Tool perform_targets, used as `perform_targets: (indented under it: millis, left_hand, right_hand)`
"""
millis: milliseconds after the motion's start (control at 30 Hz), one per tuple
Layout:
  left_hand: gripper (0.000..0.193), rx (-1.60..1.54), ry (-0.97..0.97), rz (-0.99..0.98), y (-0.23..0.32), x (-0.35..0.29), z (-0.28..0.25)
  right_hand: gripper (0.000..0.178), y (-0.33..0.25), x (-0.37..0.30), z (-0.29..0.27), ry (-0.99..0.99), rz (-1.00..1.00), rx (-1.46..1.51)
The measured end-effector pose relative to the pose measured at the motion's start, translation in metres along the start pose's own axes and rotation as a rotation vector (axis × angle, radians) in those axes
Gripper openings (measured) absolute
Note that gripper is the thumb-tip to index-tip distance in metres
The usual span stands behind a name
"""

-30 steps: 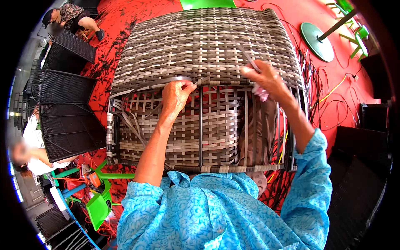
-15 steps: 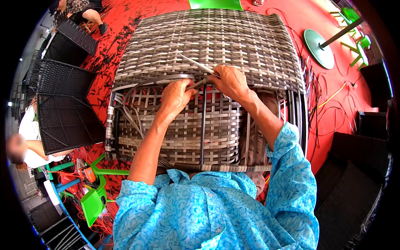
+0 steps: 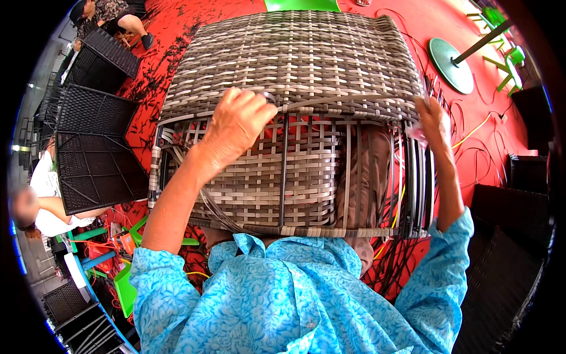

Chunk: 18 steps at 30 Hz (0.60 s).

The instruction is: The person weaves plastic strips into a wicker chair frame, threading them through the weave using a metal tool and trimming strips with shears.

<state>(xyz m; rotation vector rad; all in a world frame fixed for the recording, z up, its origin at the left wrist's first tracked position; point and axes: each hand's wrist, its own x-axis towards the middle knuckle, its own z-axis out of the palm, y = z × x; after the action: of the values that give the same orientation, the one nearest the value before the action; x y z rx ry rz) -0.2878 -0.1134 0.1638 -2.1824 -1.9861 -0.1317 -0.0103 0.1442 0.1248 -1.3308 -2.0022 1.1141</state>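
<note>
Before me stands a piece of wicker furniture [image 3: 236, 74], woven from flat grey-brown strips over a dark metal frame. A flat strip [image 3: 354, 101] runs nearly straight along the woven panel's near edge toward the right. My right hand [image 3: 435, 121], blurred, is closed on its far end beyond the panel's right side. My left hand [image 3: 239, 124] is closed near the middle of that edge, by a dark upright bar [image 3: 285, 165]. A small dark curved piece shows at its fingertips; what the fist holds is mostly hidden. Loose strips [image 3: 221, 209] hang inside the frame at the left.
At left, black woven furniture pieces [image 3: 97, 147] stand near a person in white [image 3: 50, 189]; another person [image 3: 109, 17] crouches farther off. Dark scraps litter the red floor [image 3: 156, 88]. A round green base with a pole [image 3: 451, 68] and black furniture [image 3: 495, 248] are at right.
My right hand has swung far to the right, drawing the strip out along the edge. The left hand has moved slightly up and turned into a fist. The loop beside it has gone from sight.
</note>
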Motion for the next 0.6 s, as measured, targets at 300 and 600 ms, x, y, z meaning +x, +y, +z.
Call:
perform_targets:
  millis: [300, 600]
  left_hand:
    - [0.046, -0.504, 0.179, -0.243, -0.033, -0.001, 0.038]
    - [0.018, -0.476, -0.048, -0.027, -0.05, 0.016, 0.075]
  right_hand:
    - [0.031, 0.104, -0.038, -0.125, 0.33, 0.265, -0.013]
    - [0.034, 0.188, -0.028, -0.169, 0.334, 0.302, 0.353]
